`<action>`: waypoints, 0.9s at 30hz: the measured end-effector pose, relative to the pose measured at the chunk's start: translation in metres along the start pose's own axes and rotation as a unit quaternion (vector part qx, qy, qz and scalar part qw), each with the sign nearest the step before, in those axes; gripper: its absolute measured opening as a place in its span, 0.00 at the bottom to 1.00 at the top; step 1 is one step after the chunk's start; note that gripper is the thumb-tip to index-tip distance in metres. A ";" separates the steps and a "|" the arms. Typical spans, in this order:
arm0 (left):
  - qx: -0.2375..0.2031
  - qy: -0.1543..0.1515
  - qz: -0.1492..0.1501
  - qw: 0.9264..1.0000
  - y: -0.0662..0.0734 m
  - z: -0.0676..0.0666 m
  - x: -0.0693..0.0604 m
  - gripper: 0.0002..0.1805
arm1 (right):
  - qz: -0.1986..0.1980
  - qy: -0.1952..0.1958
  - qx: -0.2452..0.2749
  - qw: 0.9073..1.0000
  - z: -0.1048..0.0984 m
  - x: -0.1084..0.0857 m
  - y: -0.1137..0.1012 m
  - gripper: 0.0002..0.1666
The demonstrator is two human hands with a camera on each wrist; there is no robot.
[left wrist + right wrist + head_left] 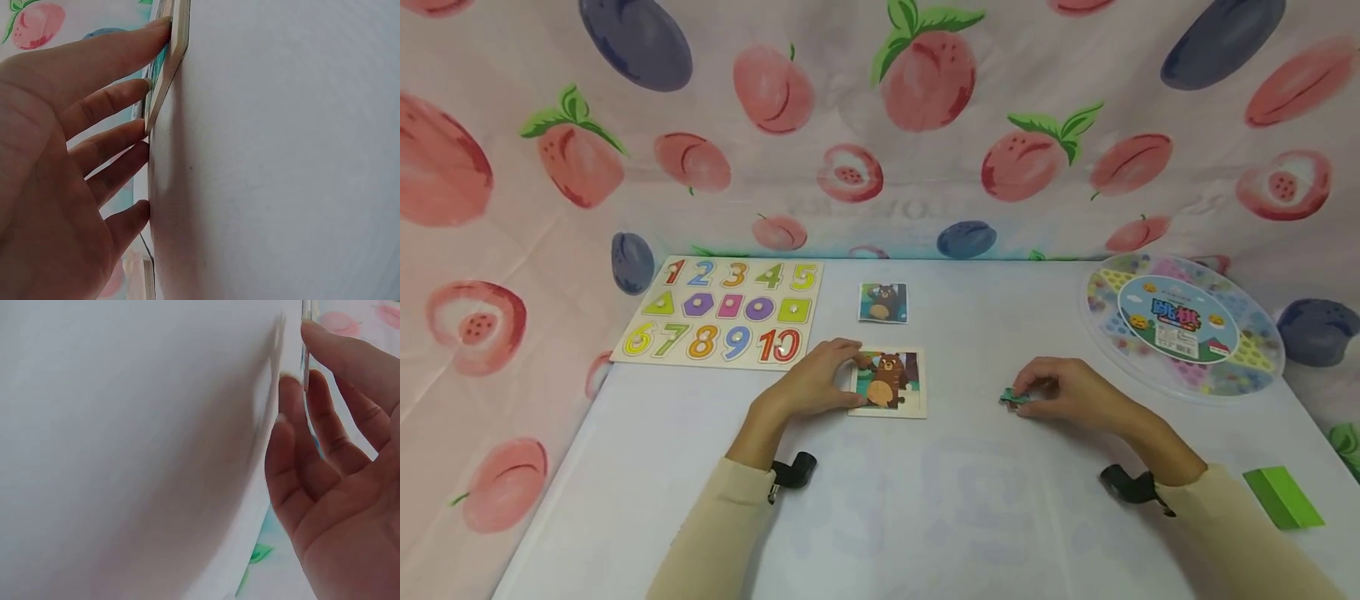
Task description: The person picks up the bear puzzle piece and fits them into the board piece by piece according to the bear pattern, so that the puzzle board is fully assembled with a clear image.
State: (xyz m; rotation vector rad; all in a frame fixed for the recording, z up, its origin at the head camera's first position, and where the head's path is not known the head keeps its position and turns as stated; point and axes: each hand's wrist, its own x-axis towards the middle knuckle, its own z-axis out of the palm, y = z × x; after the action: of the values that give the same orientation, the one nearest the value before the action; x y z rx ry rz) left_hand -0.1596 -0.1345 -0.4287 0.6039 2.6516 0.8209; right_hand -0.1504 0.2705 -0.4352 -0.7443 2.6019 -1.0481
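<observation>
In the head view, a small wooden jigsaw board [917, 410] with a brown bear picture lies mid-table. A bare patch shows in its lower right part. My left hand [812, 379] rests at the board's left side, thumb and fingertips touching its edge. The left wrist view shows these fingers [103, 103] fairly straight against the board's pale rim [178, 44]. To the right of the board, my right hand [1071, 392] pinches a small green and brown jigsaw piece [1011, 397] between thumb and fingers, low over the table. In the right wrist view that piece is seen only edge-on.
Behind the jigsaw board lies a bear picture card [883, 303]. A wooden board of numbers and shapes [718, 312] is at the back left. On the right are a round clear game box [1180, 325] and a green block [1283, 497]. Fruit-print cloth [925, 167] hangs behind the table.
</observation>
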 end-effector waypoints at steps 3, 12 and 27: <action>-0.004 0.002 -0.002 1.000 0.000 0.000 -0.001 0.26 | -0.010 0.003 0.026 1.000 0.003 0.006 -0.005 0.10; -0.012 0.003 0.001 1.000 -0.001 0.001 -0.001 0.25 | -0.016 0.007 0.041 0.999 0.017 0.029 -0.027 0.10; -0.009 -0.010 -0.001 1.000 -0.006 0.001 -0.002 0.33 | -0.021 -0.033 0.071 0.997 0.037 0.062 -0.059 0.14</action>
State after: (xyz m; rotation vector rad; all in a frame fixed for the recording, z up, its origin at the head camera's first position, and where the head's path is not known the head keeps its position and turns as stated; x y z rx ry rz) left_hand -0.1590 -0.1395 -0.4327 0.6021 2.6235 0.8340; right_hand -0.1661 0.1793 -0.4224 -0.7878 2.4370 -1.1856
